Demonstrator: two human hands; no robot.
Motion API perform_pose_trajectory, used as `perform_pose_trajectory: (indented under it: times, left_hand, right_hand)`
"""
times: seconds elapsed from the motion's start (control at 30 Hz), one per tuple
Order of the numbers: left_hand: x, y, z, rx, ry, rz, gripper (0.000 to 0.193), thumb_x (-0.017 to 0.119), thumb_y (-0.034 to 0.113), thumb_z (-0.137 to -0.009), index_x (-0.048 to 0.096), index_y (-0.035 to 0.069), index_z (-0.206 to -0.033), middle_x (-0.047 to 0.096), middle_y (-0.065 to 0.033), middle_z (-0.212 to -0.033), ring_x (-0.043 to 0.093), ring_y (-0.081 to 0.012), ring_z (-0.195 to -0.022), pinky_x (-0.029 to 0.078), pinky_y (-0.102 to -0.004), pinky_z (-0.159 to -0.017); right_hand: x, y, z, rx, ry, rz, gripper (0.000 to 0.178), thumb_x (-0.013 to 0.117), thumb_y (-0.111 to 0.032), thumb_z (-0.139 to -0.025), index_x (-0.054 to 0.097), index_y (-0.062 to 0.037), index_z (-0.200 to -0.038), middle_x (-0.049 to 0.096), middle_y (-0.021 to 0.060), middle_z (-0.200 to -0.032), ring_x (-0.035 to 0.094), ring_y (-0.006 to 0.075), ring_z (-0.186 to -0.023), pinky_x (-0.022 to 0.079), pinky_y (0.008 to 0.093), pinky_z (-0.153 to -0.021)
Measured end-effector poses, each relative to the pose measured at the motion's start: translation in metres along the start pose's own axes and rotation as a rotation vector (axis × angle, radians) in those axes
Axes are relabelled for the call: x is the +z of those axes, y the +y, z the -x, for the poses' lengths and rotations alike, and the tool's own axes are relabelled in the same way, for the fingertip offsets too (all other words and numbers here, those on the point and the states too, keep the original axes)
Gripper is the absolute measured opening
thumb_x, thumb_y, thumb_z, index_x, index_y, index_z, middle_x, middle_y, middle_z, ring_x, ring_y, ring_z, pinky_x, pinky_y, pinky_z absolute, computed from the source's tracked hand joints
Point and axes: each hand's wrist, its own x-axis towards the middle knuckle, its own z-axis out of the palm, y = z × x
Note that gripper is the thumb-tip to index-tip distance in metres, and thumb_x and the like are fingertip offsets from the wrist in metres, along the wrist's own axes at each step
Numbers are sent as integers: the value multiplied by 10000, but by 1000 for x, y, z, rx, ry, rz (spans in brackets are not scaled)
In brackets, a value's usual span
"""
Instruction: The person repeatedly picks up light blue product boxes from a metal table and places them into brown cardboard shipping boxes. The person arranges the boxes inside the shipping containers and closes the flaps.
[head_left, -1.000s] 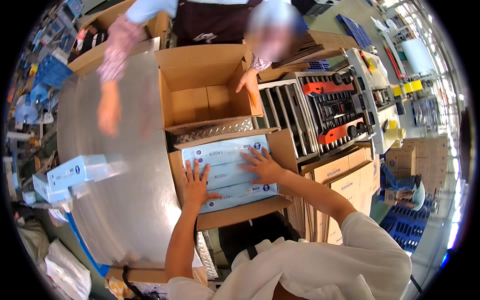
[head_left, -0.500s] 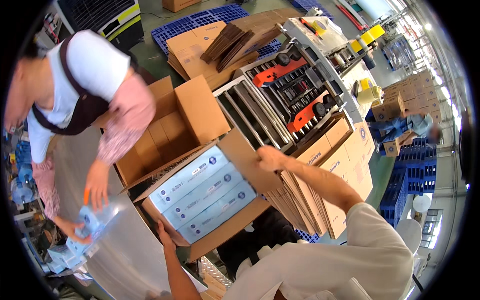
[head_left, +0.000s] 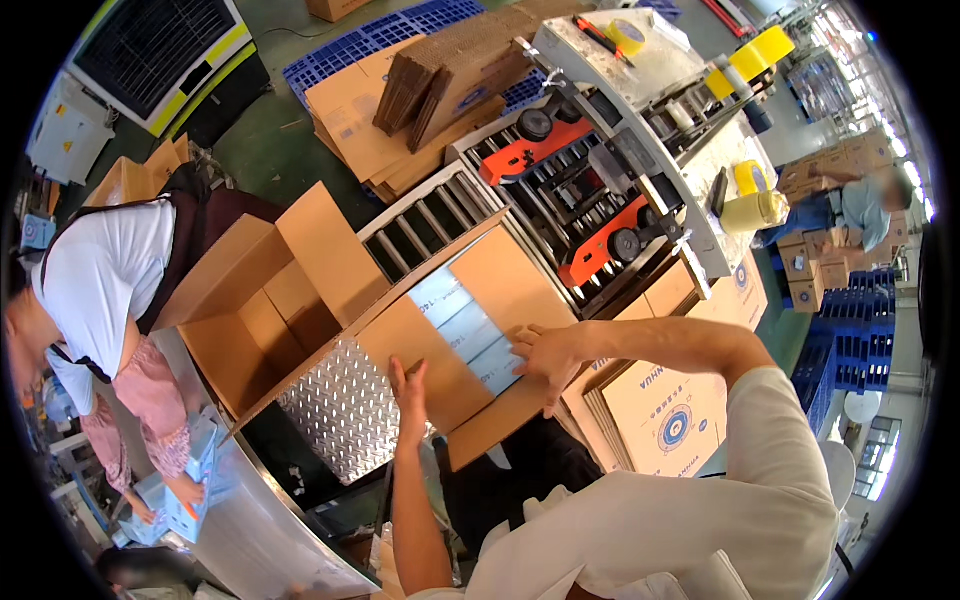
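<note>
A brown carton (head_left: 420,385) stands before me at the edge of the roller conveyor. Its two end flaps are folded inward, and a strip of light blue packs (head_left: 462,322) shows between them. My left hand (head_left: 410,395) rests against the left end flap, fingers spread. On the right end flap (head_left: 515,285) lies my right hand (head_left: 550,355), its fingers spread at the flap's near part. A long side flap (head_left: 497,420) sticks out toward me, unfolded. Neither hand grips anything.
An open carton (head_left: 255,330) stands at the left, near a co-worker (head_left: 110,260) bent over blue packs (head_left: 190,490) on a metal table (head_left: 260,530). Beyond the rollers sits a taping machine (head_left: 590,190). Flat cartons (head_left: 660,410) are stacked at the right. Treaded metal plate (head_left: 345,410) lies beside the carton.
The filled carton has shifted toward the conveyor, and its end flaps now lie folded over the packs. My left hand has moved from its side onto a flap. The co-worker has bent lower.
</note>
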Motion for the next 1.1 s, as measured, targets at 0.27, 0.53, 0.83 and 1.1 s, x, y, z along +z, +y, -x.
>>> perform_pose_trajectory:
  times: [0.27,0.53,0.83,1.1]
  left_hand:
    - [7,8,-5,28,231,433,515,466,240,-972,351,44,-1435,95,-135,-1569,99,-253,-1444,107,-401,-1162]
    - [36,-3,2,-29,589,4,916,656,108,-847,11,48,-1494,97,-201,-1543,146,-318,-1418,130,-423,-1156]
    - [-1,-24,-20,-256,557,671,748,478,342,-985,6,82,-1505,135,-146,-1548,266,-304,-1374,271,-393,-1116]
    - [103,34,-18,-103,506,893,663,285,505,-998,43,146,-1500,137,-132,-1534,280,-308,-1366,303,-470,-1109]
  right_hand:
    - [-49,71,-45,111,859,204,732,738,-417,-677,505,-106,-1296,472,144,-1271,429,332,-1207,328,453,-1043]
    - [-123,45,-35,44,1500,155,505,645,-335,-787,527,-90,-1213,522,100,-1208,460,291,-1160,325,473,-1031]
    - [25,74,-61,-36,973,172,649,511,-504,-870,422,-133,-1395,209,82,-1549,136,279,-1443,118,511,-1157]
    - [1,140,-38,-351,1005,162,504,565,-474,-855,524,-265,-1311,312,47,-1512,238,291,-1407,139,532,-1142]
